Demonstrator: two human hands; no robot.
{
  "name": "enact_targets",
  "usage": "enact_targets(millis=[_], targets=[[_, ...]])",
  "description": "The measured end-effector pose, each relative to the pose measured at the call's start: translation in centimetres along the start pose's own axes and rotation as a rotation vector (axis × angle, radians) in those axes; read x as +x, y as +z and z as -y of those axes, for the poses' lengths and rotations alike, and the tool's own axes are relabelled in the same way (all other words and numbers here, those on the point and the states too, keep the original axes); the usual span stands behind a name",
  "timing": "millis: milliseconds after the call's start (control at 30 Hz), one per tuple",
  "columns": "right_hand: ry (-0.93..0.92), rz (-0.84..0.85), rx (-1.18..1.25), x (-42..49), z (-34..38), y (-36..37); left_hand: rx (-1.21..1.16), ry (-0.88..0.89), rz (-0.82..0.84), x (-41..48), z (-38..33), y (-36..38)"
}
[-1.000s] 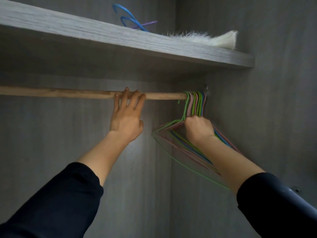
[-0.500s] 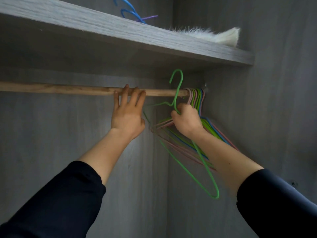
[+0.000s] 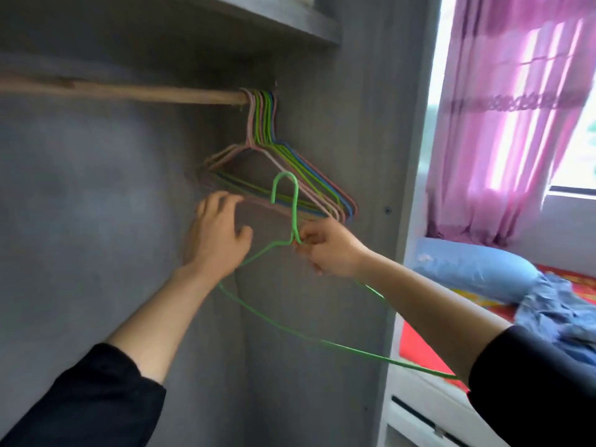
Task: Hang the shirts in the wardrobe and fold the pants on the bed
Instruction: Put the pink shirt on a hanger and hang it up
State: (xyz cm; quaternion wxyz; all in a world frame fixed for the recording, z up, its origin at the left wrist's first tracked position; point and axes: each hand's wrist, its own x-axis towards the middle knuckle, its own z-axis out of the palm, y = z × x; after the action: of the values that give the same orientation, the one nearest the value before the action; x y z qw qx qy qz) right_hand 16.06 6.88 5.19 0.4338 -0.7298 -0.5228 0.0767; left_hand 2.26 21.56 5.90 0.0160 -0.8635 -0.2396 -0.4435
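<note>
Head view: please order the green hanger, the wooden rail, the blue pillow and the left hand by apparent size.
1. green hanger: widest outline, but nearest the camera.
2. wooden rail: similar length, thin, cut by the frame; ranking unsure.
3. blue pillow: farther away.
4. left hand.

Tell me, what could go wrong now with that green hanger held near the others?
The hook of the green hanger sits right in front of the hangers on the rod, so it might snag one and pull it down. The right hand pinches only the thin neck, so the wide wire frame could twist or slip. Its long bottom wire crosses the wardrobe side panel and may catch there.
</note>
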Motion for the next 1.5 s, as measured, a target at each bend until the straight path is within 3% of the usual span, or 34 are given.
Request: enact_targets(millis=[100,267,333,500,867,1300,1500], targets=[[0.091,0.051,-0.016,-5.6,-2.8,-2.2,-0.147,0.096,0.041,-3.3,-5.0,2.2],[0.304,0.176,-0.006,-15.3,-7.5,-9.4,-0.207,0.408,0.157,-8.5,-14.7,5.9],[0.390,0.167,0.003,-19.0,-9.3,-12.9,-0.263,0.441,0.226,-9.8,-19.0,7.7],[0.569,0.032,-0.042,-27.9,-14.6,-21.4,-0.379,0.379,0.413,-12.7,-31.3,13.4],[0.908,-0.224,-0.231,-47.5,-29.1,-38.7,-0.445,0.462,0.755,-20.5,-61.6,25.7],[1.217,-0.601,-0.223,-58.1,-47.9,-55.4,-0.557,0.632,0.902,-21.1,-88.8,40.9],[1.393,-0.688,-0.189,-63.2,-54.3,-61.4,-0.604,0.759,0.973,-23.2,-99.9,46.9]])
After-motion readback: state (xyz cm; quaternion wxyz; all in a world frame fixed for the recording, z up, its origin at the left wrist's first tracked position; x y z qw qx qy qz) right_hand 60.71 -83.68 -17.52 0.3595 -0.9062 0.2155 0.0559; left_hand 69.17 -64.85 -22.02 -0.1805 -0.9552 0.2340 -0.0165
